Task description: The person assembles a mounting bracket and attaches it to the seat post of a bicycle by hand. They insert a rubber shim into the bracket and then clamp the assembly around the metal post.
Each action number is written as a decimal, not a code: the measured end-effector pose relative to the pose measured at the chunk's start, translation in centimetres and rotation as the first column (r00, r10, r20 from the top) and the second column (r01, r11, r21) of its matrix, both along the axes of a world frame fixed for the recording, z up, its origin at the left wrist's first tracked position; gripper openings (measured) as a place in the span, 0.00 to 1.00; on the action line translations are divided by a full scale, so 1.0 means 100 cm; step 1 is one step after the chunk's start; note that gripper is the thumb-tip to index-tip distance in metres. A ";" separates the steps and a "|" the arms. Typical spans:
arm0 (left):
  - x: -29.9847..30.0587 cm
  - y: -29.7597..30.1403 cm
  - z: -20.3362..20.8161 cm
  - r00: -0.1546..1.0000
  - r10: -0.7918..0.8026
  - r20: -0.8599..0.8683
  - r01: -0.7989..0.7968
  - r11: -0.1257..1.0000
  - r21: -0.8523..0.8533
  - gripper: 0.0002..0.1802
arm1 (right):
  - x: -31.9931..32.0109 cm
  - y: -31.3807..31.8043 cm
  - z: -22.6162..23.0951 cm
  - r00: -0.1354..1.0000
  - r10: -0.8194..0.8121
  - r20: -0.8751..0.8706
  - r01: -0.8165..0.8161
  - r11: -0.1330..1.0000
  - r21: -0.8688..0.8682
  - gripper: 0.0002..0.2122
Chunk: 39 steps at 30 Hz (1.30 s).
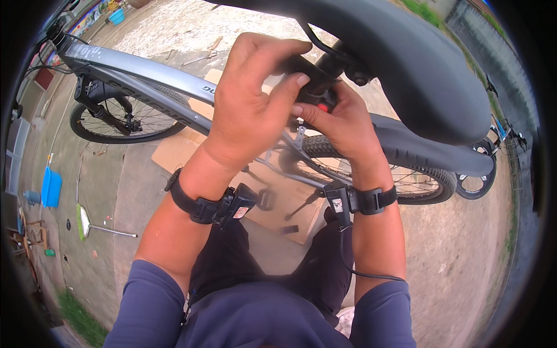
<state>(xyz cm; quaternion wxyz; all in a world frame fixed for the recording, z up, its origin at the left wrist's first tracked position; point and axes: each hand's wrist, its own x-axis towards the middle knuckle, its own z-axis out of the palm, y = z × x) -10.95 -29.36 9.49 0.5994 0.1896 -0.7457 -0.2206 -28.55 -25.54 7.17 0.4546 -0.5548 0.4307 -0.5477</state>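
Observation:
Under the black bicycle saddle (400, 64), both of my hands are at a black fitting with a small red spot (323, 107), close against the seat post (329, 61). My left hand (246, 95) curls round its left side, the thumb and fingers closed on it. From below, my right hand (351, 124) pinches the same part, its thumb beside the red spot. My fingers cover much of the fitting, so its exact kind is unclear. The silver-grey bicycle frame (136, 68) runs off to the left past my left hand.
The rear wheel (429, 184) with its black mudguard (426, 148) stands right of my hands. Below lies flattened cardboard (290, 203) with a pedal (266, 200) above it. A blue dustpan (51, 187) and a green brush (85, 223) are at left. A wall (493, 64) bounds the right.

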 end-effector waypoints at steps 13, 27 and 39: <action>0.019 -0.020 0.022 0.947 0.067 0.313 0.053 0.931 -0.360 0.19 | 0.001 0.004 0.000 0.995 0.069 0.073 -0.066 0.997 -0.048 0.28; 0.013 -0.018 0.020 0.954 0.012 0.298 0.052 0.977 -0.205 0.18 | -0.009 0.007 0.001 0.984 0.172 0.045 -0.169 0.983 -0.068 0.35; 0.019 -0.010 0.031 0.913 -0.089 0.399 0.127 0.989 -0.070 0.26 | -0.008 0.007 0.000 0.979 0.184 0.088 -0.179 0.982 -0.064 0.35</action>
